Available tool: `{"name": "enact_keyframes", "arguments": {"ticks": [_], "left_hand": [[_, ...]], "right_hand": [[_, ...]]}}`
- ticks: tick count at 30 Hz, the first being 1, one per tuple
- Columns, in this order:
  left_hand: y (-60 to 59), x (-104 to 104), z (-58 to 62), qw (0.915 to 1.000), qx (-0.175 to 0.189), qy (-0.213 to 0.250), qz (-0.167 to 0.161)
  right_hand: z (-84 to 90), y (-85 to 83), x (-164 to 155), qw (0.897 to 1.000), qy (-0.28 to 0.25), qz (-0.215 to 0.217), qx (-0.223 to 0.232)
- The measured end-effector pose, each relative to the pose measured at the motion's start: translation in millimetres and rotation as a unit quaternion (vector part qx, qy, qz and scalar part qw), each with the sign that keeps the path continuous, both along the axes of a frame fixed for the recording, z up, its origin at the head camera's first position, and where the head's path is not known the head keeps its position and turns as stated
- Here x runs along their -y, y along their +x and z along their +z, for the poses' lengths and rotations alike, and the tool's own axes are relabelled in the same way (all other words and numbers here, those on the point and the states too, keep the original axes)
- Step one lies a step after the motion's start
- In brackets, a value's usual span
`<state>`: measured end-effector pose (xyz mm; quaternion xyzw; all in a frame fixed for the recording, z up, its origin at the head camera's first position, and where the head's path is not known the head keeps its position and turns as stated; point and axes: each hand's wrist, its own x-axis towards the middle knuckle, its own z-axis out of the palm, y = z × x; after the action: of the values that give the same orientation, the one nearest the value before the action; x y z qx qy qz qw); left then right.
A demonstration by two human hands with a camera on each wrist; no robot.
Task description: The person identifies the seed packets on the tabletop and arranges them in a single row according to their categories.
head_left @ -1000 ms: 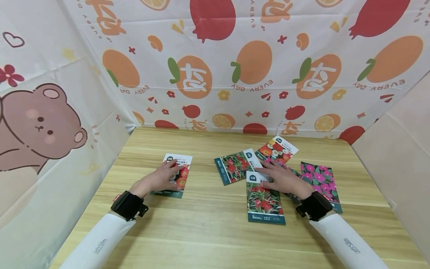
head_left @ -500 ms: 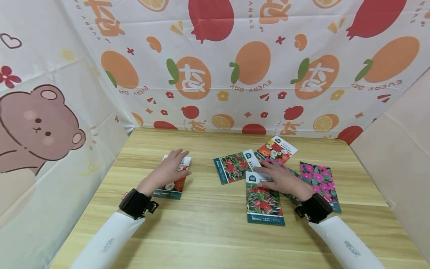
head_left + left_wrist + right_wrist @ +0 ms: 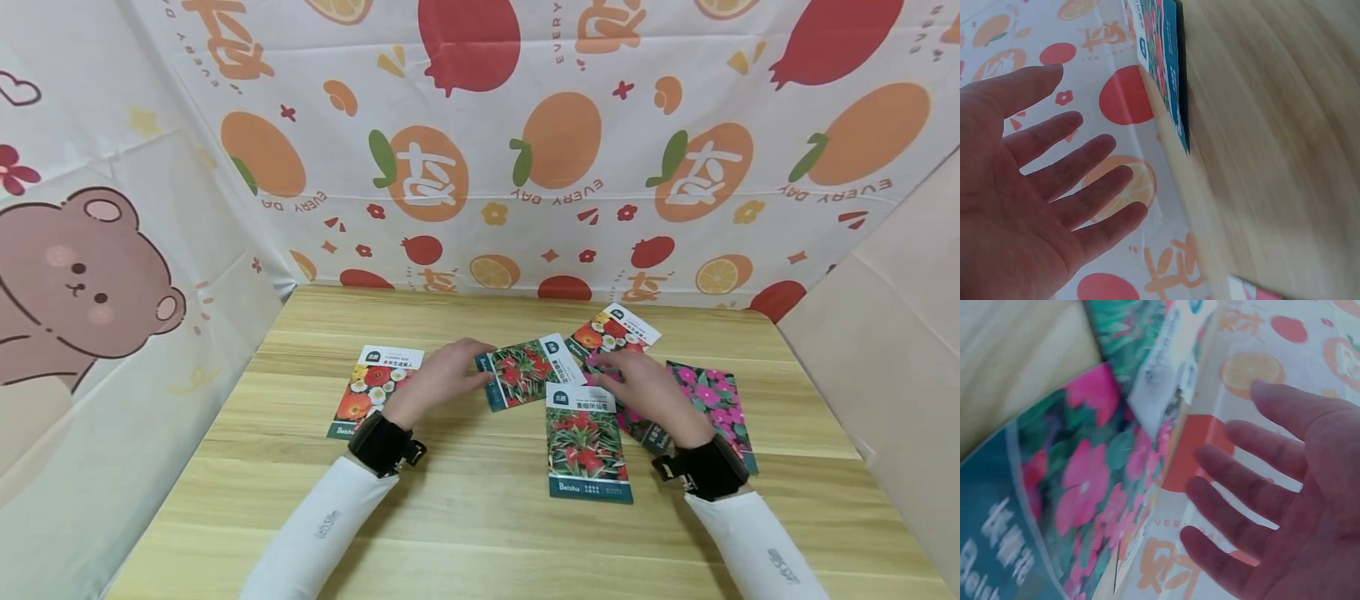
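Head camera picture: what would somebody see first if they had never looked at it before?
Probably the bright flower seed packets spread over the middle and right of the wooden table, with one more packet lying alone on the left. Next come the two hands: the left hand reaches to a red-flowered packet in the middle, and the right hand rests over the pink-flowered ones. Behind is a cloth with big oranges, and a brown bear at left.

A pale wooden table [image 3: 465, 517] stands enclosed by fruit-printed cloth [image 3: 555, 150] behind, bear-printed cloth [image 3: 82, 283] left, plain beige panel [image 3: 892, 333] right.
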<state>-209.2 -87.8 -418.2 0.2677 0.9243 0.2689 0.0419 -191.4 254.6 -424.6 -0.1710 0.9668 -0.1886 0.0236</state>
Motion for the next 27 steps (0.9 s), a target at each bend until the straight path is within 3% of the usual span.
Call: {"name": "enact_keyframes", "arguments": {"ticks": [9,14,18,22,25,27], "left_hand": [[-4.2,-19.5,-10.5,0.9997,0.011,-0.012,-0.016],[-4.0,-27.2,-19.2,0.9993,-0.004,-0.036,-0.008],[-1.7,-30.2,-24.1,0.9985,-0.011,-0.049,-0.021],[1.7,-32.3,-28.3,0.9971,-0.002,-0.056,-0.052],[3.4,-34.7,-30.2,0.9955,-0.002,-0.064,-0.07],[4.6,-36.7,-29.8,0.9946,-0.002,-0.071,-0.076]], "right_hand": [[-4.6,-3.8,6.8,0.999,-0.029,-0.019,-0.001],[-4.0,-4.2,11.5,0.998,-0.032,-0.041,-0.018],[-7.4,-8.1,9.3,0.996,-0.06,-0.061,-0.033],[-37.2,-24.0,-13.4,0.993,-0.06,-0.074,-0.075],[-60.9,-37.3,-40.3,0.992,-0.061,-0.075,-0.079],[-56.3,-37.1,-49.2,0.992,-0.071,-0.081,-0.061]]}}
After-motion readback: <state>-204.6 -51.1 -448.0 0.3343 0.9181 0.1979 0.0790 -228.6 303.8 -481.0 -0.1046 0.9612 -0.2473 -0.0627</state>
